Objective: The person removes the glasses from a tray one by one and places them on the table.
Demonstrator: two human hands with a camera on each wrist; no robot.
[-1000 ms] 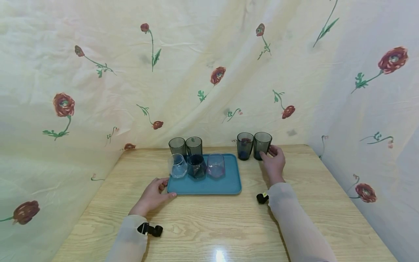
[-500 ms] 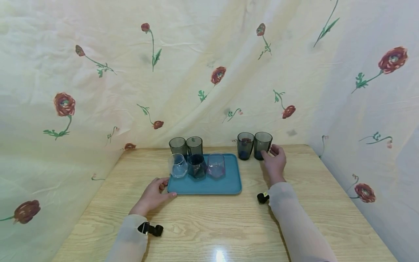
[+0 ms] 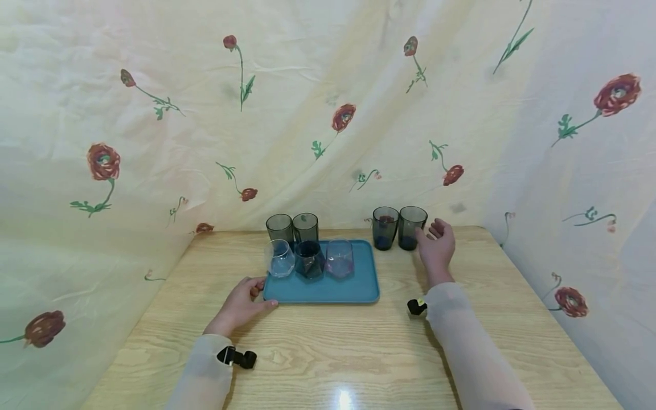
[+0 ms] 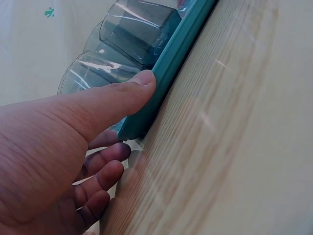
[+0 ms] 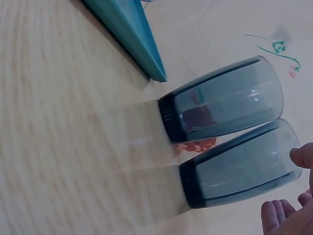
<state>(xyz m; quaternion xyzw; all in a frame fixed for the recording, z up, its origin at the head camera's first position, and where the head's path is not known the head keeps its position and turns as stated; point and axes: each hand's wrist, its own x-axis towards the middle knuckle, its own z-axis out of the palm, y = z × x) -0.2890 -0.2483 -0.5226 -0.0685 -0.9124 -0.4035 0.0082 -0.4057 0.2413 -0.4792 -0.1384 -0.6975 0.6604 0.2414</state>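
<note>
My left hand (image 3: 243, 303) grips the near left corner of a blue tray (image 3: 353, 291); in the left wrist view the thumb (image 4: 139, 83) lies along the rim and the fingers curl behind the corner. On the tray stand a clear faceted glass (image 3: 281, 263), a dark one (image 3: 310, 265) and a pinkish one (image 3: 340, 263). To the tray's right, two grey tumblers stand upright side by side, one nearer the tray (image 3: 385, 230) and one further right (image 3: 411, 232). Beside the right tumbler is my right hand (image 3: 437, 249), fingers loosely bent, thumb overlapping the glass in this view.
Two more grey tumblers, one on the left (image 3: 279, 226) and one on the right (image 3: 306, 226), stand at the tray's back left. A flowered curtain (image 3: 287, 142) hangs behind the wooden table (image 3: 318, 347). Both wrists wear black camera straps.
My right hand has let go of the right tumbler and shifted slightly right, its fingers loosening. The tumblers and tray stay in place, and my left hand has not moved.
</note>
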